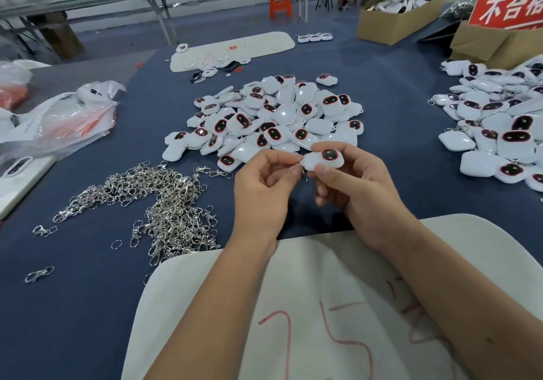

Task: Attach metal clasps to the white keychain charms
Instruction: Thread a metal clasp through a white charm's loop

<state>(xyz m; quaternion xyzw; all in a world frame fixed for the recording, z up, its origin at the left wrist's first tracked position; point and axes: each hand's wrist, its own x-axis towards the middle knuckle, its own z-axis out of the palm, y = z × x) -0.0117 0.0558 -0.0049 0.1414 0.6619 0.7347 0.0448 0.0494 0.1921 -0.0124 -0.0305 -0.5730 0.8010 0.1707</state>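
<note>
Nearest to us, a white board (293, 291) with red marks is lying over the edge of the counter (88, 306), and our two forearms are resting across it, probably to keep the hands steady.

Just above it, our right hand (355, 185) is holding one white charm (323, 160): the thumb and the fingers (324, 171) are curled round its body. The dark oval window with the red rim is facing up toward us. The long axis of the charm is running left to right, and its narrow end is pointing left, toward the other hand. We think it is held so because the loop end must be offered to the clasp.

Our left hand (264, 180) is meeting that end, with fingertips pinched together on something very small. It is likely the clasp, but it is almost hidden, so we cannot tell for sure.

To the left, a tangled heap of metal clasps (152, 200) is lying within easy reach. Further ahead, a pile of charms (270, 118) is waiting. On the right, another pile (499, 121) is showing some rings already, so it seems to be the finished work.

Far behind, a cardboard box (402, 18) and a red sign (511, 3) are standing.
</note>
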